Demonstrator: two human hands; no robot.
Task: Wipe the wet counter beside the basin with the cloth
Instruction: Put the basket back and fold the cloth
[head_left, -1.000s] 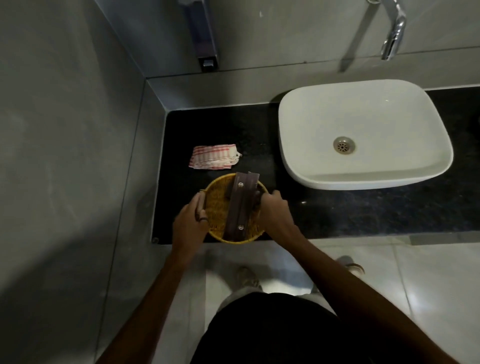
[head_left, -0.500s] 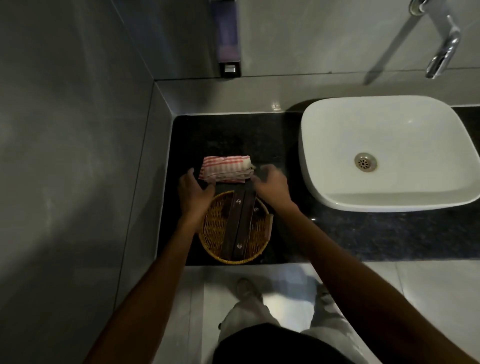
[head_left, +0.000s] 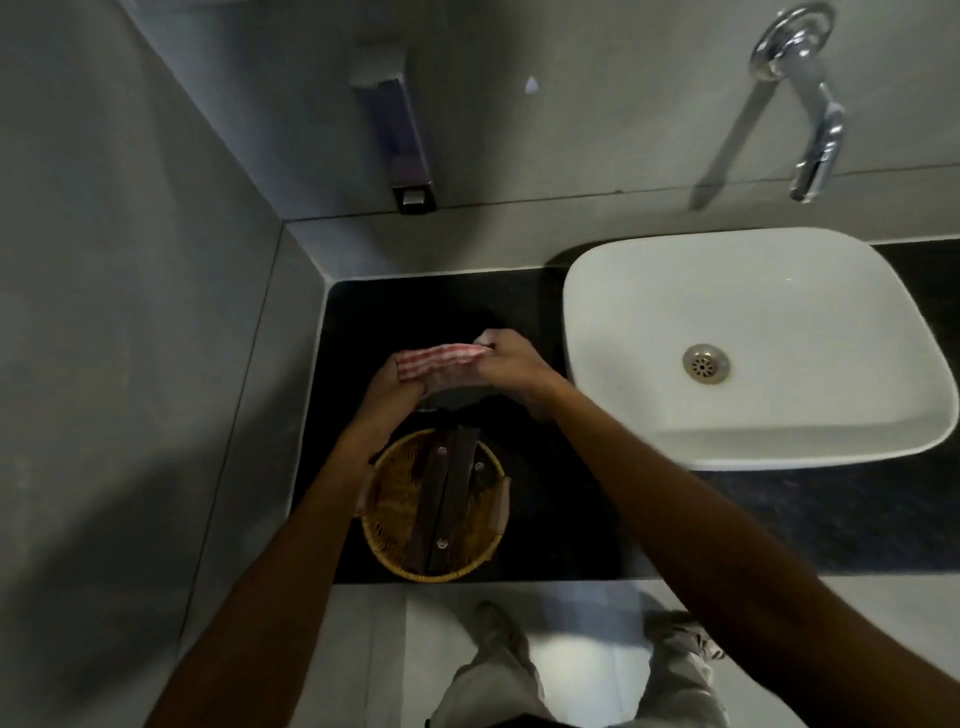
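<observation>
Cloth (head_left: 441, 358) now lifted off counter (head_left: 545, 519), left hand (head_left: 387, 389) and right hand (head_left: 506, 364) pinching opposite ends.

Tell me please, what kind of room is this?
Most likely a bathroom or washroom: a white basin sits on a black counter, a chrome tap comes out of the grey tiled wall, and what looks like a soap dispenser hangs beside it.

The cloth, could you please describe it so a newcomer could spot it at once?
Start at the white basin, then look left over the black counter. Beyond the round wicker basket, both hands hold the cloth: the only red-and-white striped fabric there.
</observation>
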